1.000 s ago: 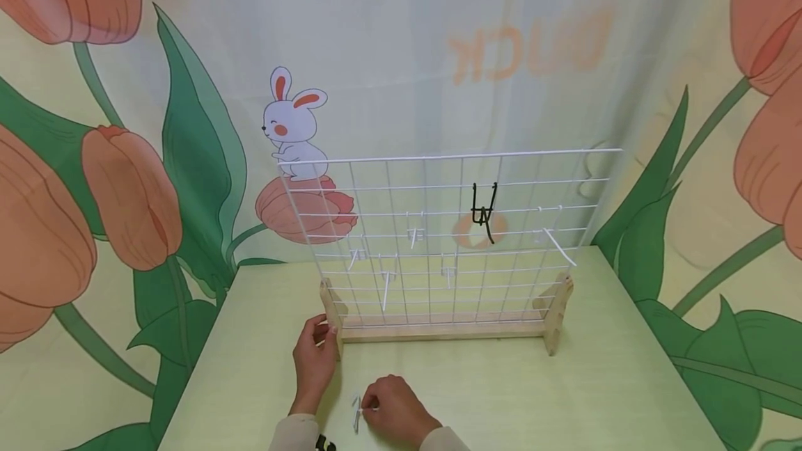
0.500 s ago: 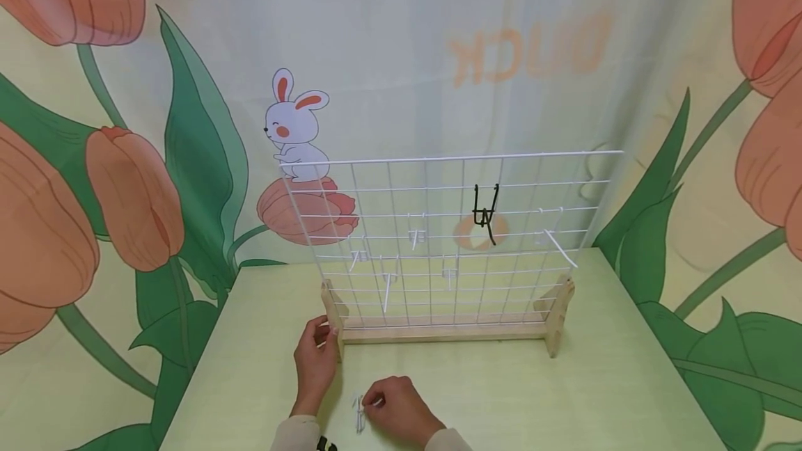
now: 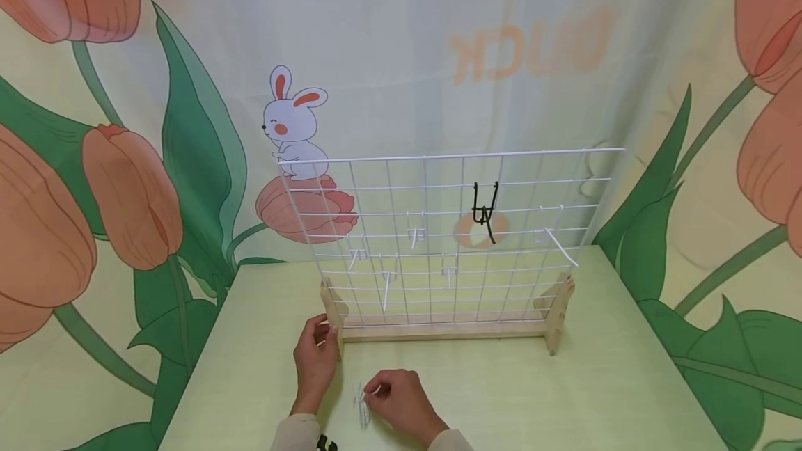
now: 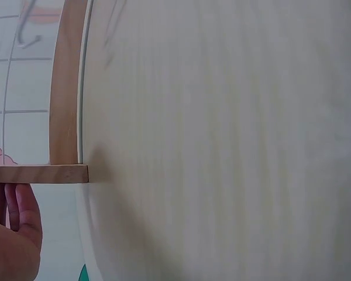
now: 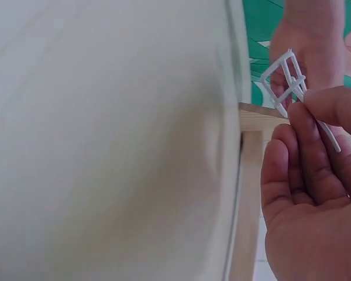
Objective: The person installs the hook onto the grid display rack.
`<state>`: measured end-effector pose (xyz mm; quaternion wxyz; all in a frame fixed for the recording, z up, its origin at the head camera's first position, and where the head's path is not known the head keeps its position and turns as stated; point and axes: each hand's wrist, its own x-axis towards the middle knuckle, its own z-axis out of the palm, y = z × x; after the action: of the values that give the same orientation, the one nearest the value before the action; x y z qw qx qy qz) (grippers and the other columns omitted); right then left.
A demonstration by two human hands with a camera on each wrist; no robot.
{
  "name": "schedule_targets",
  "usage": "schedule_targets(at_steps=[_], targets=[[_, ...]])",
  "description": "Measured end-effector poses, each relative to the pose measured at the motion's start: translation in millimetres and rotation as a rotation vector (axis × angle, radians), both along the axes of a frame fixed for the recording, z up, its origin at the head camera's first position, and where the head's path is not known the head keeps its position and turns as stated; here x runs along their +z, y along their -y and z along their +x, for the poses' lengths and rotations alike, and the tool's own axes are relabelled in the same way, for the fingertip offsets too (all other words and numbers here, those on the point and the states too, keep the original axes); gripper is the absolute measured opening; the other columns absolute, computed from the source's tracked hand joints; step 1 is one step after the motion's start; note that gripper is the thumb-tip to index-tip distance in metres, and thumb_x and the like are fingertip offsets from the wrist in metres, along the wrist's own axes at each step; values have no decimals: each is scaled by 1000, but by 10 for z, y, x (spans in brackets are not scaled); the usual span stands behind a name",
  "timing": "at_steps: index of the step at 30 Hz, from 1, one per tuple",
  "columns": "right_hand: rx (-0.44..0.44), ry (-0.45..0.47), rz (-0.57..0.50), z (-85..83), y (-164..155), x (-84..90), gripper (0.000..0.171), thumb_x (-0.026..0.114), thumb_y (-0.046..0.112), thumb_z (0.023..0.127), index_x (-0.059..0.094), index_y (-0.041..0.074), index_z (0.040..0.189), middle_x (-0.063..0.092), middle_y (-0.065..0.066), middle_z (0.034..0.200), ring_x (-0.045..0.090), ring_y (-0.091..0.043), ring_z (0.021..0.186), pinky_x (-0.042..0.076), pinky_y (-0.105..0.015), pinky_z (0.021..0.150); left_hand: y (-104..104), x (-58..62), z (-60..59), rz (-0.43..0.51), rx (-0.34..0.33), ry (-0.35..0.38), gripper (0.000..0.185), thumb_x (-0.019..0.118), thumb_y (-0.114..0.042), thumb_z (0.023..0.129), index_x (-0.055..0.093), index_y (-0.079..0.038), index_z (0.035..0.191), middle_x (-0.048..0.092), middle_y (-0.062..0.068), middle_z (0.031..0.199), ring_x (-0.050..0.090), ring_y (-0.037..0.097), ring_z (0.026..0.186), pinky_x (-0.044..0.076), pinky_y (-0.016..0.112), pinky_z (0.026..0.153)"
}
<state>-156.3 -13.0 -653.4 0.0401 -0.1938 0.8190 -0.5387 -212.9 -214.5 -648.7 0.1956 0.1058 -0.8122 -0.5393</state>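
Observation:
Between thumb and forefinger, my right hand (image 3: 404, 402) pinches a white wire hook (image 3: 363, 406) low over the table, in front of the rack's left end. In the right wrist view the hook (image 5: 292, 88) shows a square wire frame and a straight prong running past the fingers. My left hand (image 3: 315, 364) touches the outer side of the rack's left wooden foot (image 3: 335, 319); in the left wrist view its fingers (image 4: 26, 205) lie against that board. A white wire grid rack (image 3: 438, 157) stands upright on its wooden base.
Several white hooks, one being the long hook (image 3: 560, 247) at right, hang on the grid. A black hook (image 3: 483, 214) hangs right of its middle. The pale table (image 3: 626, 395) extends around the rack; a printed curtain (image 3: 401, 54) covers the back.
My right hand has moved slightly up and toward the rack with the white hook, which has turned a little in the fingers. The left hand stays at the wooden foot.

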Motion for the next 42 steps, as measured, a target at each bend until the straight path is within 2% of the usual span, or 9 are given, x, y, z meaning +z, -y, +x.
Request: schedule_targets(at_steps=[7,13,19,23,28,30,35,39,42], targets=[[-72,-42,-66,49,-43,175,7,84,10,87,82,16,89,78,8,79,67,5,69,56,-19,66,7,-2,1,7,-6,-7,28,71,-13,102,67,-14,130,75,11,114,72,25,106,54,15,82],[-101,-65,-93,55,-55,348,5,84,12,87,82,14,90,79,8,81,68,3,71,58,-22,70,8,-7,-6,14,-7,1,28,70,-14,103,67,-14,131,75,11,115,72,25,107,54,14,83],[-124,-90,-130,67,-63,529,8,84,11,87,81,19,90,80,8,86,70,2,73,63,-31,73,7,-9,-7,11,-1,12,29,70,-14,103,66,-15,131,75,12,116,72,26,108,60,30,88],[-147,-128,-159,78,-74,656,14,84,10,86,81,23,90,81,8,87,71,1,73,62,-28,73,3,-6,-4,7,-7,7,29,70,-14,103,66,-14,132,75,12,116,72,26,108,61,36,90],[-170,-175,-202,86,-94,827,10,84,8,85,82,16,90,81,7,87,71,-1,74,61,-26,73,-1,-16,-10,-7,-3,2,29,69,-14,103,65,-14,132,75,12,116,72,27,107,61,40,91],[-181,-189,-215,92,-105,903,9,84,7,85,82,14,90,81,7,88,71,-1,75,62,-28,73,-3,-22,-14,-14,0,2,29,69,-14,103,65,-14,132,75,12,116,72,27,107,61,40,90],[-206,-221,-239,109,-154,1085,14,85,6,85,82,18,91,81,9,89,72,-2,78,62,-29,73,-5,-26,-17,-16,2,3,29,70,-13,103,65,-13,132,74,12,115,72,26,107,62,37,90],[-225,-282,-254,111,-205,1170,14,85,6,84,81,17,92,81,6,89,73,-3,79,60,-26,72,-1,-24,-13,-12,-1,8,30,70,-14,103,65,-14,132,74,11,116,71,26,108,61,36,91],[-233,-338,-259,102,-242,1205,14,85,5,85,80,16,93,81,4,90,73,-4,80,60,-27,73,4,-22,-10,-7,-3,6,29,70,-14,103,66,-13,132,74,12,116,72,26,107,61,30,89]])
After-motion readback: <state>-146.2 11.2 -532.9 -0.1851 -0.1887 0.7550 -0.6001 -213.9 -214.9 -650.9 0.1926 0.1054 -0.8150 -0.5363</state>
